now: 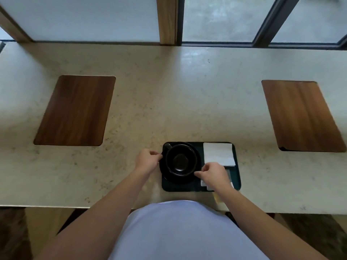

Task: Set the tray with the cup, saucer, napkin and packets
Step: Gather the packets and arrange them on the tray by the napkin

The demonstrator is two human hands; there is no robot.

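Note:
A dark tray [187, 188] lies at the counter's near edge. On its left half a black cup [181, 160] stands on a black saucer [178, 180], its handle pointing far left. A white napkin [219, 154] covers the tray's far right corner. White packets [203, 183] lie near right, mostly hidden under my right hand. My left hand [147, 160] pinches the saucer's left rim. My right hand [213, 174] has its fingertips on the saucer's right rim.
The tray sits on a pale stone counter [169, 94] that runs along a window. Two inset wooden panels, one at the left [75, 110] and one at the right [300, 115], flank the middle. My torso is against the near edge.

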